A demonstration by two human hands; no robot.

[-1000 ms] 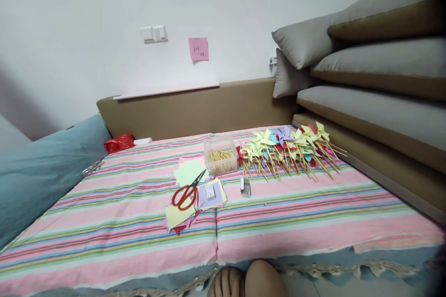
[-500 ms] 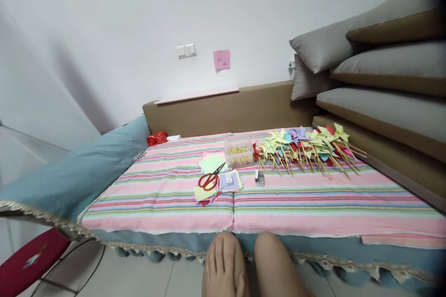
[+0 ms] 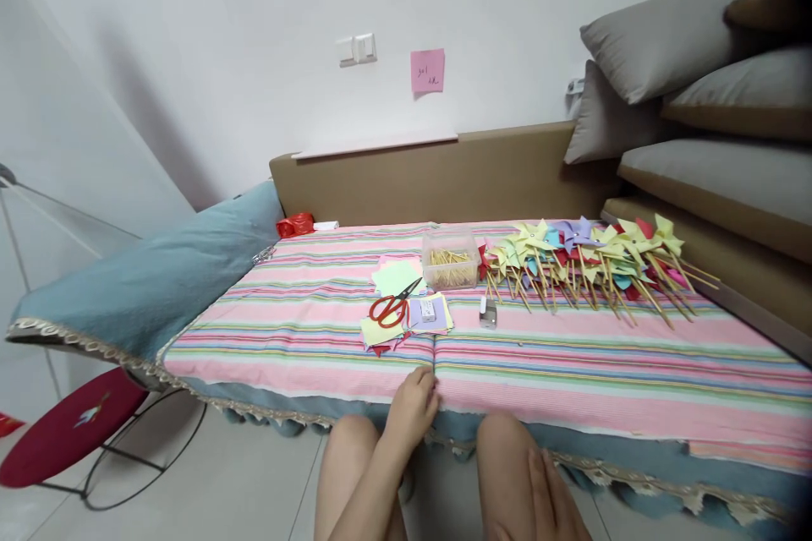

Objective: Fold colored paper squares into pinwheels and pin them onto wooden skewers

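Observation:
My left hand (image 3: 412, 402) rests at the front edge of the striped cloth (image 3: 571, 393), its fingers loosely bent and nothing visible in them. Flat on my right thigh lies my right hand (image 3: 551, 500), partly cut off by the lower frame edge. Beyond the left hand are red-handled scissors (image 3: 390, 311), lying over yellow paper squares (image 3: 381, 330). Purple paper (image 3: 415, 319) beside them carries a small white box (image 3: 428, 310). Green paper sheets (image 3: 397, 277) lie behind. A clear plastic box (image 3: 452, 277) holds thin sticks, and a small metallic block (image 3: 488, 314) sits in front of it.
Many paper pinwheels (image 3: 577, 249) on sticks are heaped at the right. Stacked cushions (image 3: 716, 169) rise beyond them. A red plastic bag (image 3: 295, 225) lies at the back left. A red stool (image 3: 76, 427) stands on the floor at left.
My left hand has moved from my left knee forward to the cloth's edge. My right hand has come into view on the right thigh. The camera view has shifted slightly.

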